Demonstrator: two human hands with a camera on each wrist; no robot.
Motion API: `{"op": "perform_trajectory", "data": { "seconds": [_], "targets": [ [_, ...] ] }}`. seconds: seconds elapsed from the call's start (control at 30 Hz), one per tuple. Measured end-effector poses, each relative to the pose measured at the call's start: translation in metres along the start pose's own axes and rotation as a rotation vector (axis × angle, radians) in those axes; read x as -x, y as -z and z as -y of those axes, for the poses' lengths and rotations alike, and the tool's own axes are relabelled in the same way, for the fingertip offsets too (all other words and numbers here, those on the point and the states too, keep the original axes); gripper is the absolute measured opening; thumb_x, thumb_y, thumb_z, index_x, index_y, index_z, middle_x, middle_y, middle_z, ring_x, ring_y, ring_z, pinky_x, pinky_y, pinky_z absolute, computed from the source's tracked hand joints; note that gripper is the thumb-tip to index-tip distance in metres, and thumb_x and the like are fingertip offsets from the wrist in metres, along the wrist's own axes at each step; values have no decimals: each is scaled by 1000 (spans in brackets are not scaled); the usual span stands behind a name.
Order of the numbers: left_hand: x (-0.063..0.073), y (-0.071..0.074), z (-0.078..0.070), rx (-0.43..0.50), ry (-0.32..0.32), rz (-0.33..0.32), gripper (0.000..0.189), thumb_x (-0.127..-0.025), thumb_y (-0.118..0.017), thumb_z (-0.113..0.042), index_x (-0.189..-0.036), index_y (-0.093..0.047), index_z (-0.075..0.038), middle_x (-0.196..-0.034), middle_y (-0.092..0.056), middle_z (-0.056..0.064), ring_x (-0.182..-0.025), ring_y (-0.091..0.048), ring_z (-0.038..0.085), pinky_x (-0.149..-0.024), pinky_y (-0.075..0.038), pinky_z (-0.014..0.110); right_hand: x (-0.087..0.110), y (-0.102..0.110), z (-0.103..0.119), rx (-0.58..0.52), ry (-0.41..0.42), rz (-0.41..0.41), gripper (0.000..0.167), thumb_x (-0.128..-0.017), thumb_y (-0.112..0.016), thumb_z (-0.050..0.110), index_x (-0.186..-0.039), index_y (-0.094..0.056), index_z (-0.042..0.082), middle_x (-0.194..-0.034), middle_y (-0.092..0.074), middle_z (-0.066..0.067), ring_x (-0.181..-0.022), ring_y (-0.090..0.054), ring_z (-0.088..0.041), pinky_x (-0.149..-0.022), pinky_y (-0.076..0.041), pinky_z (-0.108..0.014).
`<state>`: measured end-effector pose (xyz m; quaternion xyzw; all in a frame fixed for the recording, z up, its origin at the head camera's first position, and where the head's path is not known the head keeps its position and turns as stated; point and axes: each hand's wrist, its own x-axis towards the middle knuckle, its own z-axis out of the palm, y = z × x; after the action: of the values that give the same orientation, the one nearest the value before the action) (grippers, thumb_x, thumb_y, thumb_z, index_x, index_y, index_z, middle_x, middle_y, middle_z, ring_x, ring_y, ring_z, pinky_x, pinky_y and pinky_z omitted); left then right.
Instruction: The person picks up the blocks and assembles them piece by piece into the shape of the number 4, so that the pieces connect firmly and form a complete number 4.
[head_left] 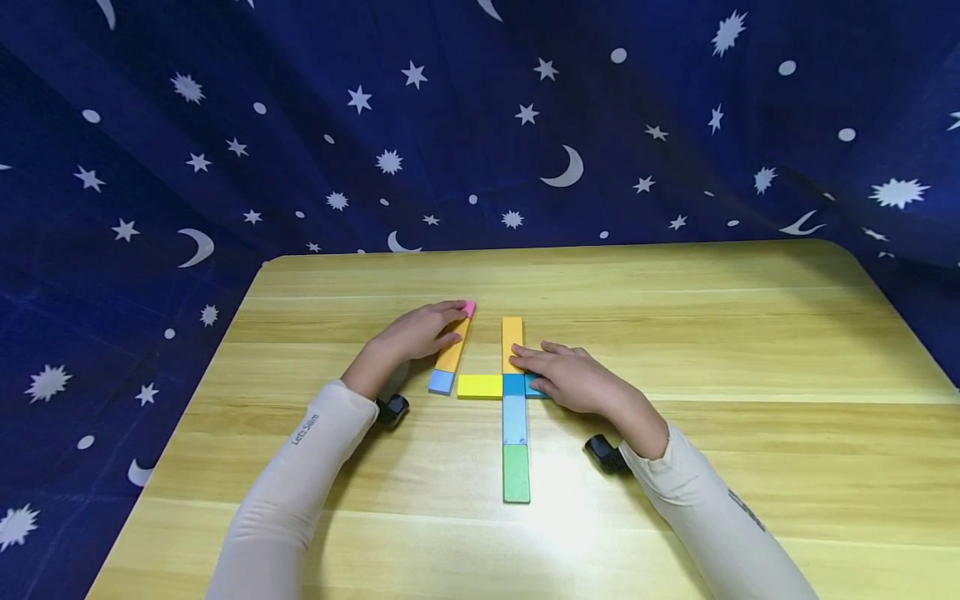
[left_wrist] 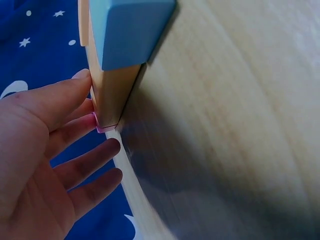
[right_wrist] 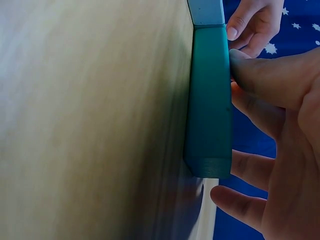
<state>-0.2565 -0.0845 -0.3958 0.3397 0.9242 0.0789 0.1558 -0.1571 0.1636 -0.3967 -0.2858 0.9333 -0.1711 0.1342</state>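
Observation:
My left hand (head_left: 415,335) lies along a slanted row of blocks: a pink block (head_left: 470,308) at the far end, an orange block (head_left: 452,350) in the middle, a blue block (head_left: 441,382) nearest me. In the left wrist view, the thumb rests at the orange block's side (left_wrist: 117,90) and the other fingers spread past it. To the right is a cross of flat blocks, and over its right arm reaches my right hand (head_left: 576,380), fingers extended. Its fingertips overlap the cross's upper orange block (head_left: 512,332), and its thumb is at the teal block (right_wrist: 209,100).
The cross also has a yellow block (head_left: 480,387) on the left, a dark blue block (head_left: 513,384) at its centre, then a light blue block (head_left: 514,419) and a green block (head_left: 516,473) towards me. A star-patterned cloth (head_left: 480,125) hangs behind the wooden table (head_left: 750,333).

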Motion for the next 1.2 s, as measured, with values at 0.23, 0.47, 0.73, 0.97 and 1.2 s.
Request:
{"op": "perform_trajectory", "data": {
  "seconds": [0.23, 0.47, 0.73, 0.97, 1.2],
  "targets": [
    [-1, 2, 1, -1, -2, -8, 47, -93, -52, -28, -134, -45, -5, -145, -35, 10, -132, -36, 27, -108, -29, 39, 0, 1, 0, -4, 0, 0, 43, -94, -49, 19, -137, -43, 15, -146, -34, -1, -130, -31, -43, -97, -29, -62],
    [-1, 3, 0, 7, 8, -5, 46, -93, -52, -28, -133, -46, -6, -145, -36, 11, -132, -35, 28, -108, -29, 40, 0, 2, 0, -3, 2, 0, 43, -94, -49, 19, -137, -43, 14, -146, -34, -1, -130, -31, -43, -97, -29, -62],
    [-2, 2, 2, 13, -13, -11, 44, -92, -53, -27, -130, -48, -4, -142, -39, 12, -130, -37, 27, -108, -29, 38, 0, 1, 0, -9, -1, 1, 43, -94, -49, 19, -137, -43, 14, -146, -34, -1, -130, -32, -43, -97, -29, -62],
    [4, 0, 4, 9, -2, -37, 47, -91, -55, -31, -132, -48, -10, -145, -36, 8, -133, -33, 27, -109, -28, 41, -1, -1, 0, -21, 1, -1, 43, -94, -49, 19, -137, -43, 14, -146, -34, -2, -130, -31, -43, -98, -29, -62],
    [34, -4, 1, 72, -61, -61, 51, -89, -57, -31, -133, -47, -7, -143, -38, 11, -133, -33, 29, -109, -27, 43, 0, 0, -1, -8, -6, 4, 43, -94, -49, 19, -137, -43, 14, -146, -34, -1, -130, -31, -43, -98, -29, -61]
  ]
}}
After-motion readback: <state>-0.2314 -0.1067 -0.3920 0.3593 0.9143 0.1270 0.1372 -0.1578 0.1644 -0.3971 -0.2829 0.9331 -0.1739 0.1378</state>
